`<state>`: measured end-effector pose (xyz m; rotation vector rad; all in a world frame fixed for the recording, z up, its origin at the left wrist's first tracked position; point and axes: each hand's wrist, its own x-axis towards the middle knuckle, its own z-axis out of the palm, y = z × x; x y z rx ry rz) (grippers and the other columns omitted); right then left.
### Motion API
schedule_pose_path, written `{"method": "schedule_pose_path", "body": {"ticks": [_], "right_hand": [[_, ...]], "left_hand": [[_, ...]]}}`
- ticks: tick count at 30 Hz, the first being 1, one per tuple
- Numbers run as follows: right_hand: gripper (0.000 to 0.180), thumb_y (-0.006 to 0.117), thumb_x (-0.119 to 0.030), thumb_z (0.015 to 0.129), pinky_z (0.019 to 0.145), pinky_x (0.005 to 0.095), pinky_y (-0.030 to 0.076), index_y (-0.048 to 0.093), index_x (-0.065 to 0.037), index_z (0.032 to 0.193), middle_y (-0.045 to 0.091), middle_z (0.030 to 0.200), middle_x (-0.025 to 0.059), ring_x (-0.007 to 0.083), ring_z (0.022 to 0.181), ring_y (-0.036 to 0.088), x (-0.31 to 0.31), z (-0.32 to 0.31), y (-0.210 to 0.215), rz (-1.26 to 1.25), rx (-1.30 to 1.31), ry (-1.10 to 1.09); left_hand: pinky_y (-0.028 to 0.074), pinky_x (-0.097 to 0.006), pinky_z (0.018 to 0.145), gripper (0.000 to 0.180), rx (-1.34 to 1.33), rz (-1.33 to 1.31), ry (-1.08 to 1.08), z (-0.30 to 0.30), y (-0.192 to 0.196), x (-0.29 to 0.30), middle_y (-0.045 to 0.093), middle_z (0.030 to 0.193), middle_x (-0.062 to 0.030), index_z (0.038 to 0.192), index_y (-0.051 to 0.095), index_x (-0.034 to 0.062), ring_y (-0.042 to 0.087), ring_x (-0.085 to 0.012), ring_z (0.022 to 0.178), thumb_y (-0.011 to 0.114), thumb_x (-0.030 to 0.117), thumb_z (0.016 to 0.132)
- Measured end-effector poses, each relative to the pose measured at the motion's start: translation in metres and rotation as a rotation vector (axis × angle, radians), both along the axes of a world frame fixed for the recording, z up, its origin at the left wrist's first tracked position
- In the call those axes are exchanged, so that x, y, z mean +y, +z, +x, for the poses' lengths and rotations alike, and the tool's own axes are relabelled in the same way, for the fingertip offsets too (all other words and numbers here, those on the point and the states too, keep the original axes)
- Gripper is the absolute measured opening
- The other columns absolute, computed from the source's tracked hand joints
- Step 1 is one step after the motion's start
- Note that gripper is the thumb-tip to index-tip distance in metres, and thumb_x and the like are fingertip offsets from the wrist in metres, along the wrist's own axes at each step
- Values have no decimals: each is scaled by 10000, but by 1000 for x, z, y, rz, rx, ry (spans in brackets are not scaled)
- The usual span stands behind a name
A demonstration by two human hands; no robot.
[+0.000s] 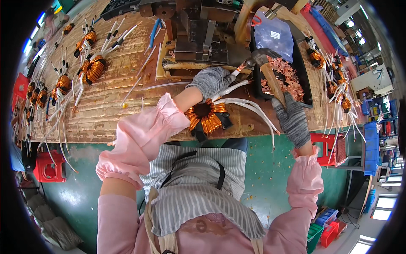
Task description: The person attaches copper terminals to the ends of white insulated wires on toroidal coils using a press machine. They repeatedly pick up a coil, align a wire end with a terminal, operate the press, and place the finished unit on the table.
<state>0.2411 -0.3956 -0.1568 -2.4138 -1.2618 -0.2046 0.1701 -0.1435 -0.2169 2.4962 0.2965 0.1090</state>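
My left hand (210, 82), in a grey knit glove, pinches a white-sleeved wire lead near its end. A copper terminal (241, 67) sits at that end, beside the hammer's head. The lead seems to belong to a copper-wound ring coil (202, 120) lying at the table's front edge, just below that hand. More white leads (249, 103) from the coil trail to the right. In my right hand (292, 120), gloved the same way, is a hammer (272, 83), held by its wooden handle. Its dark head is up near the terminal, but whether they touch I cannot tell.
A dark metal press (201, 46) stands just beyond my hands. Right of it, a black tray (311, 84) holds copper terminals (287, 80) and a clear plastic bag (274, 36). Wound coils (92, 70) lie at left, others (316, 59) at right. Red stools (47, 167) stand below.
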Motion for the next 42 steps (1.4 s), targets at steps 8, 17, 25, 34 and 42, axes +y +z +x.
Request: {"method": "schedule_pose_path", "body": {"ticks": [8, 17, 25, 34, 42], "right_hand": [[396, 535, -294, 830, 509, 366, 431, 471, 45, 1024, 543, 663, 209, 333, 583, 564, 3, -28, 3, 335, 130, -137], [370, 561, -250, 819, 528, 360, 439, 475, 31, 1044, 558, 707, 210, 309, 610, 571, 5, -21, 25, 390, 88, -150], [401, 521, -280, 839, 544, 355, 446, 467, 79, 1007, 576, 706, 203, 286, 614, 579, 2, -27, 4, 150, 119, -102], [408, 512, -303, 845, 614, 373, 441, 485, 65, 1019, 566, 770, 220, 346, 691, 564, 3, -18, -23, 115, 204, -179], [395, 528, -249, 839, 623, 386, 436, 466, 67, 1068, 547, 785, 236, 343, 713, 550, 10, -17, 22, 158, 198, -189]], "left_hand": [[423, -392, 681, 391, -30, 0, -33, 1, 1, -2, 582, 727, -163, 890, 598, 60, 551, -332, 729, 429, 408, 842], [423, -378, 669, 388, -22, -40, 5, -5, 0, 2, 586, 732, -156, 903, 596, 52, 549, -315, 709, 445, 403, 838], [424, -363, 643, 410, -44, 26, -77, 8, -2, -2, 584, 678, -136, 852, 595, 41, 552, -301, 660, 442, 421, 838], [434, -364, 631, 409, 18, -79, -58, -1, 8, -1, 588, 688, -144, 844, 606, 45, 557, -296, 659, 443, 419, 836], [430, -354, 682, 408, 37, -106, -12, -3, 6, 1, 588, 728, -160, 936, 594, 49, 551, -301, 689, 462, 419, 825]]}}
